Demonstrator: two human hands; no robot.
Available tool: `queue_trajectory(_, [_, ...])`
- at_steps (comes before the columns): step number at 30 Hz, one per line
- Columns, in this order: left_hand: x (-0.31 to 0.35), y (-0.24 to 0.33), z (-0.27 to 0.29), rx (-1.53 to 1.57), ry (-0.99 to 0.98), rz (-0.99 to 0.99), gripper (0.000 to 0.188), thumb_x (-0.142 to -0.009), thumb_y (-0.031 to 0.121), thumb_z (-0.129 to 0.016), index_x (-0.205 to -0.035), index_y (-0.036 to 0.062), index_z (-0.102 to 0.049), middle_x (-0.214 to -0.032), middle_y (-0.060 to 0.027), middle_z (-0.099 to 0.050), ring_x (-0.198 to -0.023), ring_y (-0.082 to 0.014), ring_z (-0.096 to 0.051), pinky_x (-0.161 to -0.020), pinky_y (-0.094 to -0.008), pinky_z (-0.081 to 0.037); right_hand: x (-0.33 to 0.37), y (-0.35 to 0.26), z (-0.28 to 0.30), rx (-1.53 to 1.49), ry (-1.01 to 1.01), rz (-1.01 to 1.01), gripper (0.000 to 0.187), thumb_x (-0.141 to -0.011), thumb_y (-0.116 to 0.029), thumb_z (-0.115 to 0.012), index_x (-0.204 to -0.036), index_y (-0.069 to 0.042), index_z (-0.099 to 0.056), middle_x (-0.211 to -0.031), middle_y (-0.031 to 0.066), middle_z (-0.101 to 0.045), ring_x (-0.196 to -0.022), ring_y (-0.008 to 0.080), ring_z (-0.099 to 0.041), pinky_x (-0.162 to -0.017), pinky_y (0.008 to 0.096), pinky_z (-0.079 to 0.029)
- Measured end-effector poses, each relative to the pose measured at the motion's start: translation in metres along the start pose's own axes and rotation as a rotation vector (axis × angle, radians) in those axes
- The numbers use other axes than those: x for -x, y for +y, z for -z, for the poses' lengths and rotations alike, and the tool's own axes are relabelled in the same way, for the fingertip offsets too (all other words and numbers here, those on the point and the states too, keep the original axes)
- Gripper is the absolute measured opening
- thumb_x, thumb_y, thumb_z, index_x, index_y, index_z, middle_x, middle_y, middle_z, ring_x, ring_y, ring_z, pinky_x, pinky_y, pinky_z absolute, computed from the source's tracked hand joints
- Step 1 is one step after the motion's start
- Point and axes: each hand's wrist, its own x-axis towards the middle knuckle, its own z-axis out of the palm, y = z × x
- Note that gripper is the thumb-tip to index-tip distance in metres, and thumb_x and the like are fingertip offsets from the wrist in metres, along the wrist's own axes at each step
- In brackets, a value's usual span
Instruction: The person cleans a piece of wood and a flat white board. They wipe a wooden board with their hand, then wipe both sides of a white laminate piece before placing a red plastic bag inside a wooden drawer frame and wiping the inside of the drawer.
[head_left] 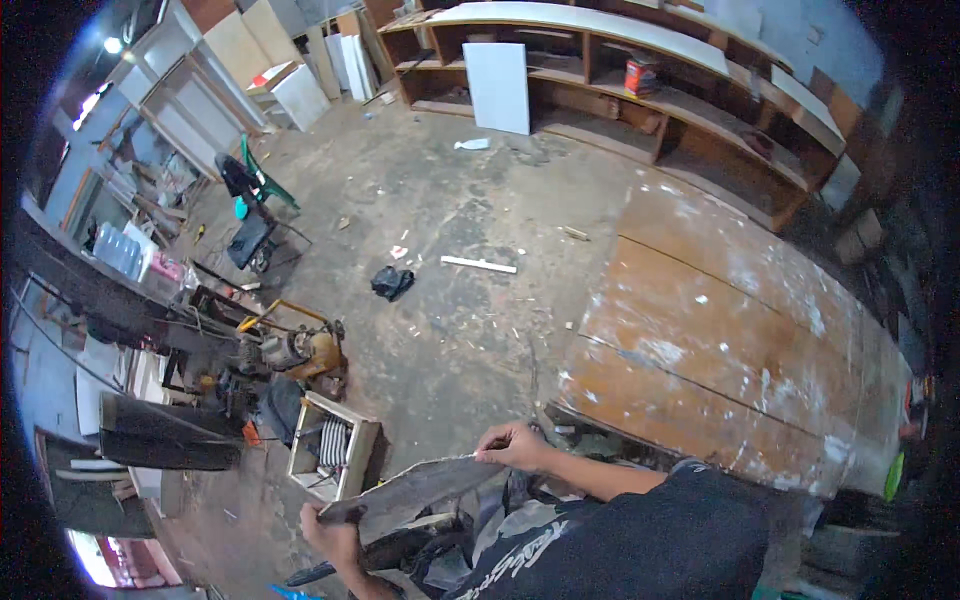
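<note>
Between my two hands stretches a long dark grey strip [412, 492] with a pale, ragged upper edge; whether it is cloth or sandpaper I cannot tell. My left hand [332, 535] is closed on its left end, the thumb lying over the top. At the right end, my right hand [512, 446] pinches the corner between thumb and fingers. The strip slants up toward the right, in front of my body. Dark, crumpled material below it is partly hidden.
A wooden box [363, 445] with a white coiled thing inside stands beyond my left hand. To the right is a large paint-stained wooden table [720, 330]. A yellowish machine [300, 345], a black bag [392, 282] and a white strip [479, 265] are on the floor. Shelves [600, 110] line the back.
</note>
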Motion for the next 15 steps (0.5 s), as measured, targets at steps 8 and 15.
queue_trajectory(8, [-0.111,0.042,-0.038,-0.083,-0.037,-0.064,0.048,-0.044,0.018,-0.087,-0.076,0.0062,-0.053,-0.075,-0.0093,-0.055,-0.077,-0.0319,-0.052,-0.069,-0.0405,-0.040,-0.117,-0.038,0.035,0.079,-0.169,-0.091,0.007,-0.079,-0.005,-0.073,-0.082,-0.002,-0.067,-0.079,-0.0006,-0.065,-0.074,0.0075,-0.058,-0.070,0.0237,-0.047])
queue_trajectory(15, [-0.254,0.040,-0.100,-0.055,-0.140,-0.190,0.037,-0.047,0.015,-0.079,-0.071,0.0054,-0.053,-0.071,-0.0113,-0.053,-0.071,-0.0323,-0.051,-0.069,-0.0404,-0.039,-0.235,-0.068,0.032,0.291,-0.073,-0.112,0.015,-0.080,-0.016,-0.074,-0.083,-0.003,-0.068,-0.077,0.0004,-0.066,-0.072,0.0075,-0.058,-0.067,0.0243,-0.047])
